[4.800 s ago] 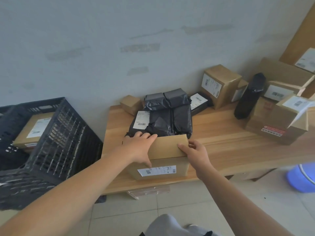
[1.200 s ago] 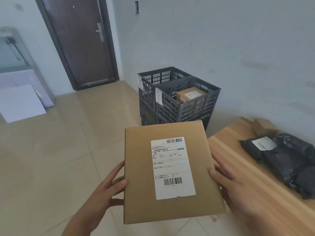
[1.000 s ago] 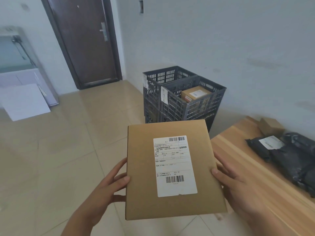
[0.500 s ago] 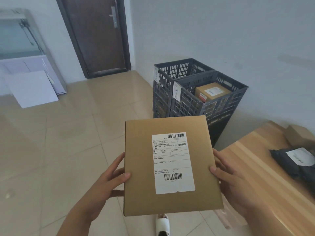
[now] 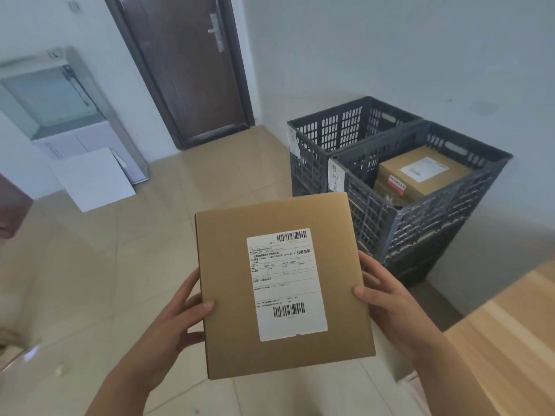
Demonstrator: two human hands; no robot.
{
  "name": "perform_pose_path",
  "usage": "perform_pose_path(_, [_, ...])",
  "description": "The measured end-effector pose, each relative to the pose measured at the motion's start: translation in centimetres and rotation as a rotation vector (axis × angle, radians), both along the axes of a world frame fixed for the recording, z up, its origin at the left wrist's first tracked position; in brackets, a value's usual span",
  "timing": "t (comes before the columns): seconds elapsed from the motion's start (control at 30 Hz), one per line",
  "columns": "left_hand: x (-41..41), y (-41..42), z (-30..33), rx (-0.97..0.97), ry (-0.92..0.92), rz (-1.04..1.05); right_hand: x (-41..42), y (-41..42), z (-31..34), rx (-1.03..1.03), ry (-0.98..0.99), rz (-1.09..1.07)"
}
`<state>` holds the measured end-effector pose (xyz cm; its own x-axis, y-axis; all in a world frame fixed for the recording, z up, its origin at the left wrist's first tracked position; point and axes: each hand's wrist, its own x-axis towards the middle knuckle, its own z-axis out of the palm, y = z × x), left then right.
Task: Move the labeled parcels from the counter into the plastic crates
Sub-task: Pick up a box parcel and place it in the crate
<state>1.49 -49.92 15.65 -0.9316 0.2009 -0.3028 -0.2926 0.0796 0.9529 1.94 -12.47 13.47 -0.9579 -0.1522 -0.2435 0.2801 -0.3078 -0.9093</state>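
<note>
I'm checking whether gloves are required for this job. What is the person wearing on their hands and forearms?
Nothing shows on either. The left hand and right hand are bare, with no gloves, rings or watch visible, and both forearms are uncovered as far as the picture shows, with no sleeve in view.

Dark door (image 5: 192, 67), pale walls (image 5: 390, 46), beige tiled floor (image 5: 90, 265).

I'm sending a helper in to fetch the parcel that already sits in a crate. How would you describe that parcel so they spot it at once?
Look right of the dark brown door, where two dark slatted plastic crates stand against the white wall. The nearer crate holds a brown cardboard parcel with a white label on top and a red sticker at its edge. The crate behind shows no parcel, and the other labeled box is held in the person's hands.
</note>
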Motion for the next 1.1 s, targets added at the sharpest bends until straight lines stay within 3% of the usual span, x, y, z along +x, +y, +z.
perform_pose_path(0.3, [-9.5, 1.3, -1.6, 0.019, -0.098, -0.061, -7.6, 0.9, -1.7, 0.029, -0.074, -0.063])
perform_pose_path(0.53, [-23.3, 3.5, -3.0, 0.018, -0.124, -0.217, -15.3, 2.8, -1.8, 0.052, -0.140, -0.215])
perform_pose_path(0.8, [-40.5, 5.5, -2.9, 0.129, -0.122, -0.250, -28.1, 2.6, 1.4, 0.106, -0.205, -0.346])
perform_pose_path(0.97, [-50.9, 9.0, -2.3, 0.164, -0.073, -0.249, -33.5, 2.1, 1.1, -0.033, -0.300, -0.733])
perform_pose_path(1.1, [-56.5, 15.3, -1.6, 0.168, -0.037, -0.236, -35.1, 1.4, 0.1, -0.158, -0.382, -0.824])
